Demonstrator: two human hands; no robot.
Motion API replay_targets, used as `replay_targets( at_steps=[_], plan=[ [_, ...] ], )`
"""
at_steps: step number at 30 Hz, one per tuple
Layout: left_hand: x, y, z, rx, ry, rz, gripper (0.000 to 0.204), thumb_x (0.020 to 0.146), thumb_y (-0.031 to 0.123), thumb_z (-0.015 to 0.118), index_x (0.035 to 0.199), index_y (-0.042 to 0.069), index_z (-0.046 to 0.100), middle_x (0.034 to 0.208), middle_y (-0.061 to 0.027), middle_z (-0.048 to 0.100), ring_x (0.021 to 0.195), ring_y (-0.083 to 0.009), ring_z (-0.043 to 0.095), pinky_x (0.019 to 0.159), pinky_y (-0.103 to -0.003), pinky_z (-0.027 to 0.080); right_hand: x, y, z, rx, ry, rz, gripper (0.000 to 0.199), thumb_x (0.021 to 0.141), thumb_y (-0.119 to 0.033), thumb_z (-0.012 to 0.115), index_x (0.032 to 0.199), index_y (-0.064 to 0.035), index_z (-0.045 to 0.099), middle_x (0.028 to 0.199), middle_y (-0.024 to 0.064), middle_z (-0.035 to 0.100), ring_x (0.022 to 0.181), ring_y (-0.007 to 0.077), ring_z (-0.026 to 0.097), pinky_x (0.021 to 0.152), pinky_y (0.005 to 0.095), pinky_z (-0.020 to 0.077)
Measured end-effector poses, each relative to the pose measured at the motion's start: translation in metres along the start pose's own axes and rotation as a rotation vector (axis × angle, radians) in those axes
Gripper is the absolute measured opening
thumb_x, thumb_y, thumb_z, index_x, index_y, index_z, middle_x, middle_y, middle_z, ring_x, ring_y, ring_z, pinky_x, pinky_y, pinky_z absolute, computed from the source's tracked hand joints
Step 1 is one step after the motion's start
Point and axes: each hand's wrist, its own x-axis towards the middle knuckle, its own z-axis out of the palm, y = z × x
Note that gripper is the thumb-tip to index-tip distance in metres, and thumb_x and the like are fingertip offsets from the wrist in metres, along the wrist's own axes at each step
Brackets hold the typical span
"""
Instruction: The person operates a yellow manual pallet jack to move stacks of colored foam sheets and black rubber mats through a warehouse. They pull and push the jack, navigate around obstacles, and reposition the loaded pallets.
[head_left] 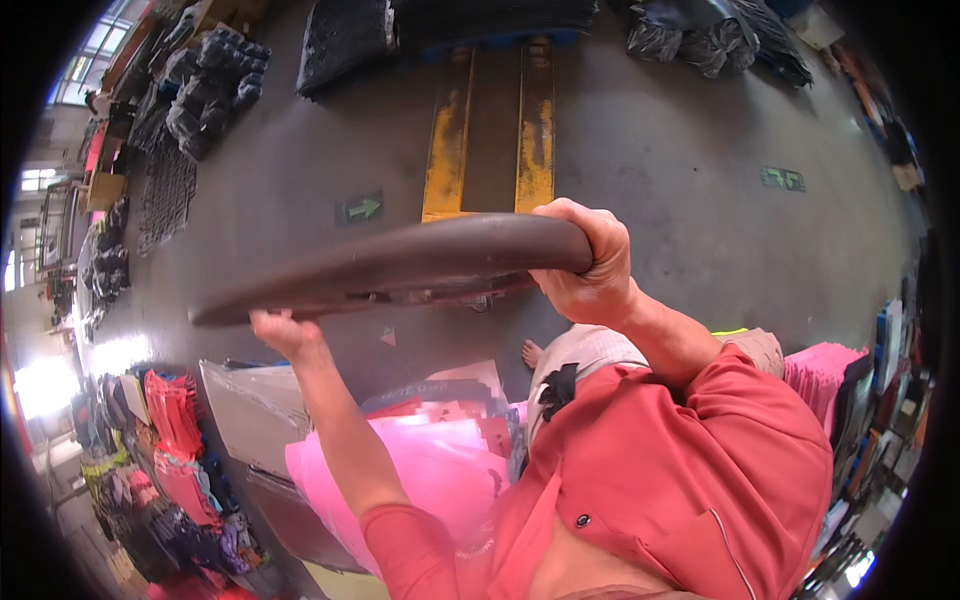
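Note:
A thick dark loop handle [400, 262] of a pallet truck spans the middle of the view, close up and smeared by motion at its left end. My right hand [592, 262] is wrapped round its right end. At the left end my left hand [286, 334] grips the lower side, with its fingers partly hidden by the handle. Beyond it lie the truck's two worn yellow forks [536, 140], their far ends running under a load of stacked black sheets [450, 22].
Bundles in dark plastic [690, 38] lie far right, and more dark bundles [215, 90] far left. Pink sheets [400, 480] are piled beside my left arm. Coloured stacks [180, 420] line the left, pink ones [822, 375] the right. Green arrow signs [360, 208] mark the grey floor.

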Motion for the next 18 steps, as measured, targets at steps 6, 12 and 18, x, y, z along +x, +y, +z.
replay_targets(
  at_steps=[6,12,18],
  plan=[
    [0.091,-0.033,0.080,-0.220,-0.591,-0.105,0.035,0.102,0.016,0.052,0.070,0.017,0.036,0.059,0.0063,0.029,0.048,-0.0061,0.027,0.049,-0.026,0.030,0.024,0.018,0.031,-0.093,0.295,0.094,0.008,0.091,0.004,0.067,0.096,-0.0008,0.062,0.071,-0.0029,0.058,0.058,0.0021,0.053,0.048,0.0201,0.0398],
    [0.105,-0.053,0.165,-0.272,-0.645,-0.154,0.029,0.101,0.013,0.054,0.074,0.014,0.043,0.060,0.0043,0.034,0.047,-0.0069,0.032,0.048,-0.026,0.033,0.067,0.049,-0.001,-0.048,0.408,0.198,0.004,0.089,0.001,0.067,0.088,-0.0032,0.066,0.068,-0.0057,0.055,0.061,0.0012,0.049,0.052,0.0216,0.0392],
    [0.078,-0.064,0.178,-0.302,-0.496,0.007,0.032,0.102,0.011,0.050,0.073,0.013,0.039,0.060,0.0031,0.034,0.049,-0.0084,0.034,0.048,-0.027,0.034,0.160,0.098,-0.071,0.042,0.359,0.282,0.009,0.090,-0.001,0.061,0.087,-0.0023,0.069,0.062,-0.0006,0.059,0.049,0.0066,0.056,0.046,0.0234,0.0453]
  ],
)
